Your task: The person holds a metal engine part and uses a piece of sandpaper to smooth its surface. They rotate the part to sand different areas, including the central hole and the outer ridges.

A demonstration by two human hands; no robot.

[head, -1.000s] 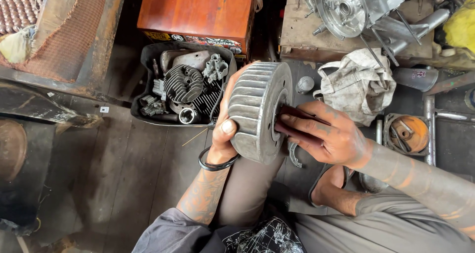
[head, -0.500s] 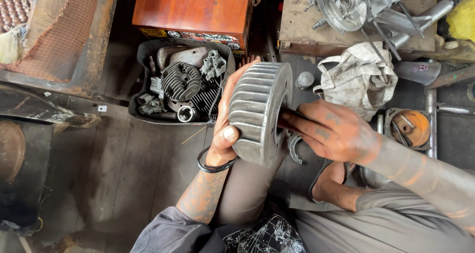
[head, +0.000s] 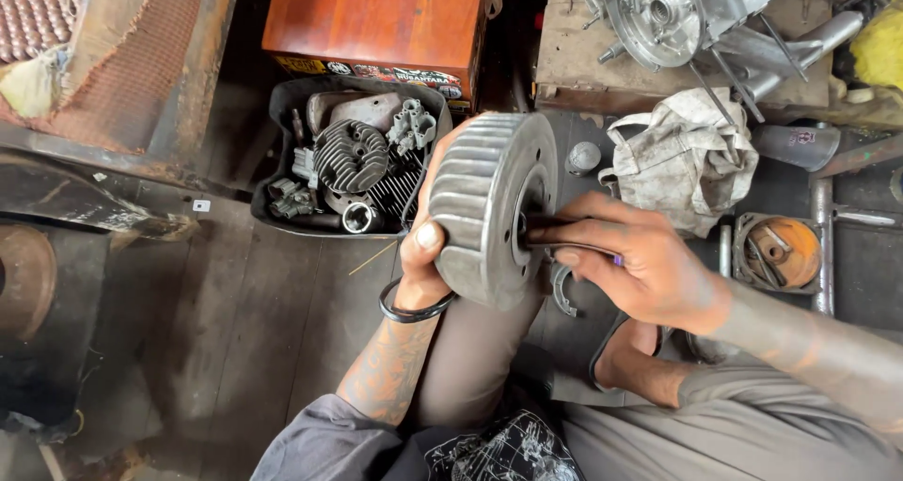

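A grey finned metal drum [head: 484, 204] stands on edge over my knee. My left hand [head: 423, 255] grips its ribbed rim from the left, thumb on the fins. A black band circles that wrist. My right hand [head: 630, 260] holds a thin dark tool [head: 564, 244] with a purple tip, its end pushed into the drum's open centre. My fingers are closed around the tool's shaft.
A black tray [head: 273, 194] with several engine parts sits beyond the drum, under an orange wooden box [head: 376, 15]. A dirty rag [head: 682, 157], an engine casing [head: 673, 6] on a wooden block and an orange round part [head: 781, 251] lie at right.
The drum and both hands have stayed almost in place. My right hand's fingers have shifted slightly on the tool at the drum's centre.
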